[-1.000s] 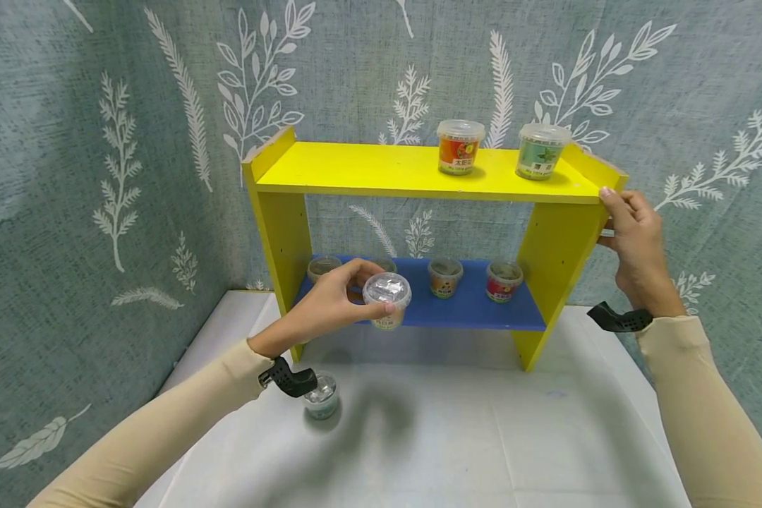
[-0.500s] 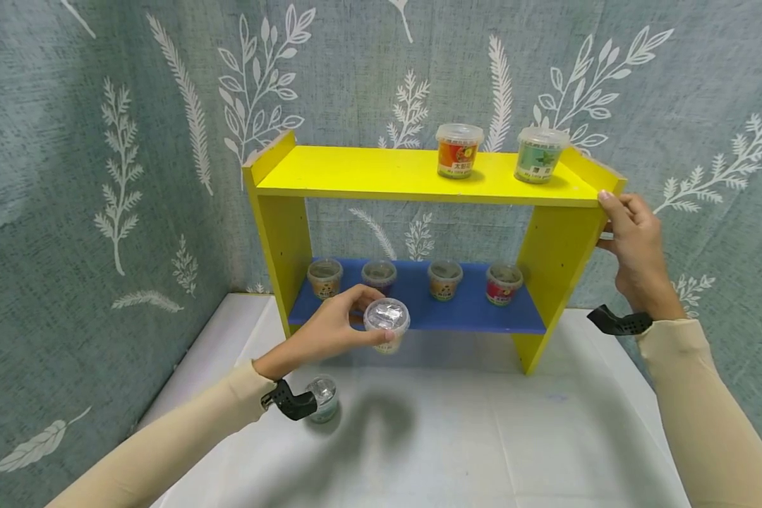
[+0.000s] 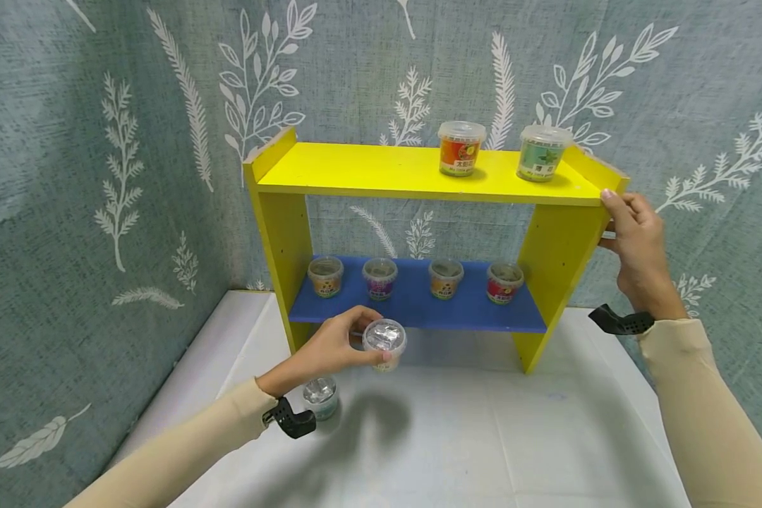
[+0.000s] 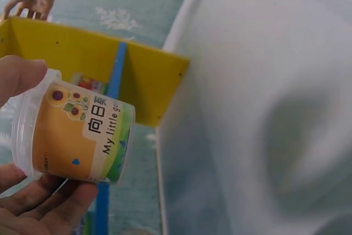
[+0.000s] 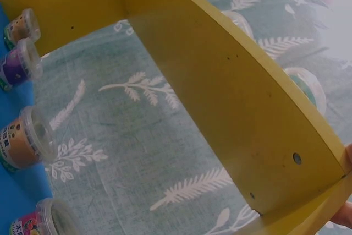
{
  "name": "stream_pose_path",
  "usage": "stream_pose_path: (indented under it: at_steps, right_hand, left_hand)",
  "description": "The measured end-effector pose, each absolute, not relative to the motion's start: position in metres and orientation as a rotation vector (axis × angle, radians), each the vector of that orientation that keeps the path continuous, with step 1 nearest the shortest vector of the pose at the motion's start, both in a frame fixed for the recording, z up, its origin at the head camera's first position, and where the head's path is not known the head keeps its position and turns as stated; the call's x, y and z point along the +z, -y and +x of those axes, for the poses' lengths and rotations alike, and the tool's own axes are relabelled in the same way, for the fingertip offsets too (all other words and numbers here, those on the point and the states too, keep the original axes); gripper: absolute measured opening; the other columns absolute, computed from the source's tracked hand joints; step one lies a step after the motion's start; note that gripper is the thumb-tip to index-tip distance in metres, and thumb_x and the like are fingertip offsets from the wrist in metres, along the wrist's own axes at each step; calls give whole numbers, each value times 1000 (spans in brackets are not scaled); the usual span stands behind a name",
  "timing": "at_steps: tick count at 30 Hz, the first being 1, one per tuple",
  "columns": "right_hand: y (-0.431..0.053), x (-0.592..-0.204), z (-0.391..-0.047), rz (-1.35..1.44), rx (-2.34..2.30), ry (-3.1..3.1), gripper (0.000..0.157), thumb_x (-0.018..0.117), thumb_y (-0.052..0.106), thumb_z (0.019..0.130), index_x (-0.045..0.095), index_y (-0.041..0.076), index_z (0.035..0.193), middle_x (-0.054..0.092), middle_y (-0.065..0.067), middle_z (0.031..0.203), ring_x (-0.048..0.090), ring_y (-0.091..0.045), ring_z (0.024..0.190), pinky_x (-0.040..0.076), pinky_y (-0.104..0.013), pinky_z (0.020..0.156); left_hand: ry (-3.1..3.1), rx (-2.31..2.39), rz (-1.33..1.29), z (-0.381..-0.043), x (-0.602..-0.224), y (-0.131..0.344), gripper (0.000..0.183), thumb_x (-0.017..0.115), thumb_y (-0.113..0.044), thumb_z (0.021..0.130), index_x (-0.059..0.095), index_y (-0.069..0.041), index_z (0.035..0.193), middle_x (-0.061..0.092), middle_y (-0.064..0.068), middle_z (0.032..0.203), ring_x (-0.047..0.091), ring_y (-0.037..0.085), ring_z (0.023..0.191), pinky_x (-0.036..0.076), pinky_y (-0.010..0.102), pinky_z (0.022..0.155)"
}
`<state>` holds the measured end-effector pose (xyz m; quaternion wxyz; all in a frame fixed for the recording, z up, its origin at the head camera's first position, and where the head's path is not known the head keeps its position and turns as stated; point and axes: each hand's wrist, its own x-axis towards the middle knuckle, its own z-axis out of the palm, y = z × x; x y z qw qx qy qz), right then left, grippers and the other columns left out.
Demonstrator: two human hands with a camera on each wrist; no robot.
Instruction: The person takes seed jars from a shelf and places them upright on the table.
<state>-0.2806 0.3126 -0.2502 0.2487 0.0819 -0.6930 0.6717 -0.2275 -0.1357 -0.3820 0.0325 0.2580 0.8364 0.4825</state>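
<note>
My left hand (image 3: 338, 346) pinches a small lidded plastic cup (image 3: 384, 344) between thumb and fingers, in the air in front of the shelf. In the left wrist view this cup (image 4: 82, 130) is tipped on its side, showing an orange sunflower label. My right hand (image 3: 641, 250) grips the upper right corner of the yellow two-tier shelf (image 3: 355, 166), thumb on the front edge. Only bits of that hand's fingers (image 5: 344, 213) show in the right wrist view. Another lidded cup (image 3: 321, 401) stands on the white table, below my left wrist.
On the blue lower board (image 3: 413, 310) several cups stand in a row, including a purple one (image 3: 379, 281) and a red one (image 3: 504, 283). An orange-red cup (image 3: 461, 149) and a green cup (image 3: 542, 154) stand on the top board's right half. Leaf-patterned cloth hangs behind.
My left hand has lowered the held cup from in front of the blue board to below its front edge, uncovering the cups at left. The right hand keeps its grip on the shelf corner.
</note>
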Motion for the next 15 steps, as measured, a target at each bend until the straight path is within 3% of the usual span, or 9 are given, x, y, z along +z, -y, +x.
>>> stream_pose_path:
  at_steps: [15]
  right_hand:
    - [-312, -249, -279, 212, 1830, 1901, 32, 68, 42, 100, 63, 16, 118, 60, -3, 111, 61, -15, 91, 54, -18, 68]
  left_hand:
    - [-2579, 1498, 712, -221, -409, 135, 60, 89, -33, 82, 60, -12, 130, 66, 1, 116, 64, 17, 108, 56, 34, 92]
